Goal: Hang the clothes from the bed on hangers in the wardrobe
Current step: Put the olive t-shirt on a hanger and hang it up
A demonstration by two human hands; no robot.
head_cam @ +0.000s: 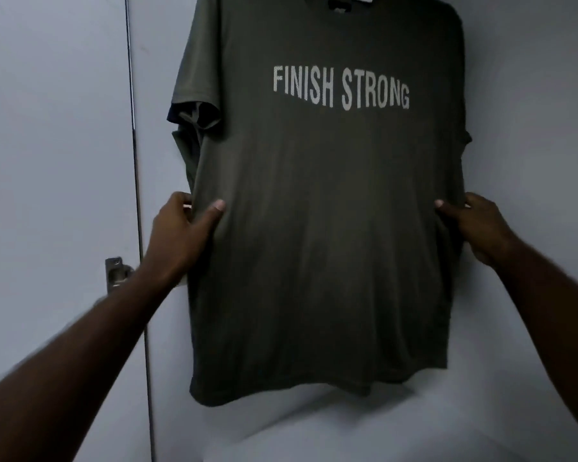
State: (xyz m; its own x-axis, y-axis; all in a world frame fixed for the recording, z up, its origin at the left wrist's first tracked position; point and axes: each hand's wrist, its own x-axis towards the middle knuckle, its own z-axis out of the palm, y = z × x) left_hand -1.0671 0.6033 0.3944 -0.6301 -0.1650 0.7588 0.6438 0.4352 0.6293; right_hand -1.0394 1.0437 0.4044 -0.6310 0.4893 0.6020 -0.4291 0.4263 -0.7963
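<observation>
Left hand [184,225] and right hand [474,225] fingers pinch the T-shirt [324,245] side edges; the shirt covers the white door [64,128], hinge [116,273] left.

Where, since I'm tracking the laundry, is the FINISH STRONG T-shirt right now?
In the head view the T-shirt hangs centre frame in front of the pale panel, pinched at its sides by the left hand and the right hand.

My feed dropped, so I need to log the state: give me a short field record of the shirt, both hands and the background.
garment: dark olive T-shirt, print "FINISH STRONG", hanging front-on, hem free
left hand: pinches its side edge, thumb in front
right hand: pinches the opposite side edge, similar height
top: collar cut off by the frame; its support is out of view
behind: pale panel, metal hinge near the left forearm
</observation>
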